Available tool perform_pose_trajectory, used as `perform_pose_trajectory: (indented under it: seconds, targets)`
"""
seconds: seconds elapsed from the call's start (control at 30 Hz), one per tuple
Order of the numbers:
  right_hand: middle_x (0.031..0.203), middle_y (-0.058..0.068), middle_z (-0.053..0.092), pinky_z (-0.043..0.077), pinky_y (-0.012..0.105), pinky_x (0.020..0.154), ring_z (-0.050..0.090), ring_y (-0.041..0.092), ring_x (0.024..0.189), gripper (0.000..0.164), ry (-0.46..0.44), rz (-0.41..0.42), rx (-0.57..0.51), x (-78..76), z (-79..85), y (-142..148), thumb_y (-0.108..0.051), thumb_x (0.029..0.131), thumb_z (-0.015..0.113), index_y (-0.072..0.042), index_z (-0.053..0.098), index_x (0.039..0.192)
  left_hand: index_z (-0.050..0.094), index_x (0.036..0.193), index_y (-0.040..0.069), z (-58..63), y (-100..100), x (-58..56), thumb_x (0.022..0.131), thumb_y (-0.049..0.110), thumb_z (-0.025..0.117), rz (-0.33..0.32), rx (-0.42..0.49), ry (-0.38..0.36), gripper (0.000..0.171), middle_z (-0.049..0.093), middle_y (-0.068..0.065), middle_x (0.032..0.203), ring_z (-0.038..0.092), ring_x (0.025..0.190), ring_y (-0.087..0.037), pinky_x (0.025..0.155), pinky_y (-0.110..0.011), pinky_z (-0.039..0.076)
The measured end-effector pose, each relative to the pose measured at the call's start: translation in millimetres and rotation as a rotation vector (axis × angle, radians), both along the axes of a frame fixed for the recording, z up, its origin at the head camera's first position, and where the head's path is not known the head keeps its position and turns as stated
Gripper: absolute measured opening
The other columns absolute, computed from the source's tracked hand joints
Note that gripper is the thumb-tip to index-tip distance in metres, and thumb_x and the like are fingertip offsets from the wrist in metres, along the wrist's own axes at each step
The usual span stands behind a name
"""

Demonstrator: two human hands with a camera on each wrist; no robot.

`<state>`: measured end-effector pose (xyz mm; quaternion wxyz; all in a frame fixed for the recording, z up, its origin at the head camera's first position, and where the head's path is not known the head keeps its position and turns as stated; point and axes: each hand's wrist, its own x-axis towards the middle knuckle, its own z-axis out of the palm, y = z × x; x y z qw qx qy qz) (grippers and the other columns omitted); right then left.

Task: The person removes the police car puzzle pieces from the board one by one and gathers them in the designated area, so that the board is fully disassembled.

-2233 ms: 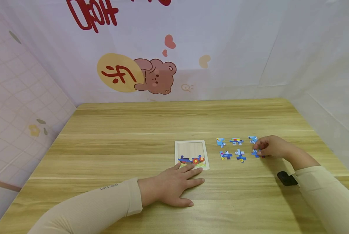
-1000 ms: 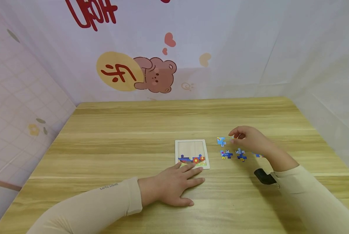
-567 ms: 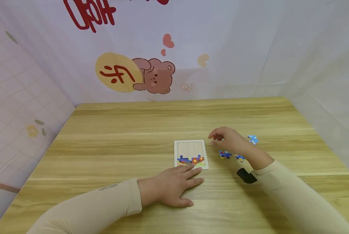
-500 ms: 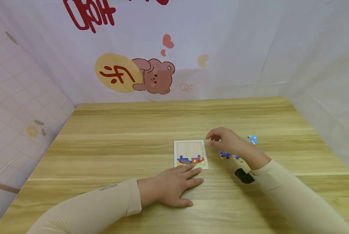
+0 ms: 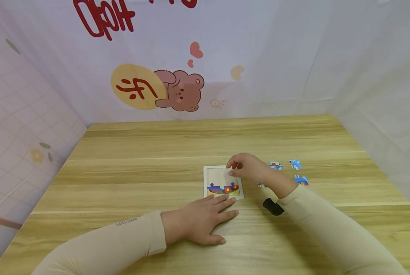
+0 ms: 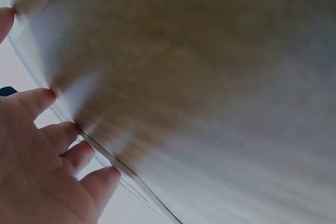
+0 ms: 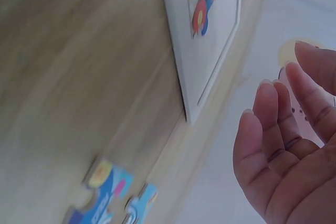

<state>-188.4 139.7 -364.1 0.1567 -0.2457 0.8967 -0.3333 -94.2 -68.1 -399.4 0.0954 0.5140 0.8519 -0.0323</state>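
In the head view, a white-framed puzzle board (image 5: pixel 206 181) has joined pieces (image 5: pixel 222 188) along its near part, showing blue and red vehicle shapes. My left hand (image 5: pixel 205 219) lies flat with spread fingers; its fingertips rest on the board's near edge. Above the board's far right corner hovers my right hand (image 5: pixel 247 168), fingers loosely bent, thumb apart from the fingertips. Nothing shows between its fingers in the right wrist view. Loose puzzle pieces lie right of the board: a multicoloured one (image 5: pixel 275 165), a light blue one (image 5: pixel 295 164) and a blue one (image 5: pixel 300 180).
Wood-grain table (image 5: pixel 150 152), backed by a printed white cloth (image 5: pixel 270 57). My right hand and forearm partly cover the loose pieces; a yellow-wheeled puzzle piece (image 7: pixel 107 192) shows in the right wrist view. A black item (image 5: pixel 273 206) sits by the right sleeve.
My right hand has moved left from the far-right loose piece, across the other pieces, to above the board. The left hand stays in place, and the joined pieces look the same.
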Motion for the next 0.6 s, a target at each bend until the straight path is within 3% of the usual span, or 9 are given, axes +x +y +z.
perform_pose_trajectory:
  seconds: [0.17,0.6]
  targets:
    - [0.09,0.005,0.061,0.047,0.03,0.071,0.055,0.018,0.08,0.014,-0.016,0.032,0.006,-0.6,-3.1,-11,-0.01,0.09,0.067,-0.002,0.067,0.102,0.035,0.151,0.023,1.1,1,1.8,0.093,0.059,0.046,0.011,-0.005,0.002,0.069,0.025,-0.006,0.159,0.022,0.146,-0.021,0.111,-0.031,0.031]
    - [0.085,0.001,0.06,0.046,0.028,0.068,0.053,0.015,0.075,0.01,-0.125,0.016,0.036,4.4,-19.8,-33,-0.011,0.089,0.068,-0.008,0.067,0.099,0.033,0.152,0.017,-0.3,-1,2.1,0.095,0.057,0.045,-0.043,0.002,0.04,0.07,0.024,-0.007,0.159,0.021,0.146,-0.021,0.115,-0.028,0.022]
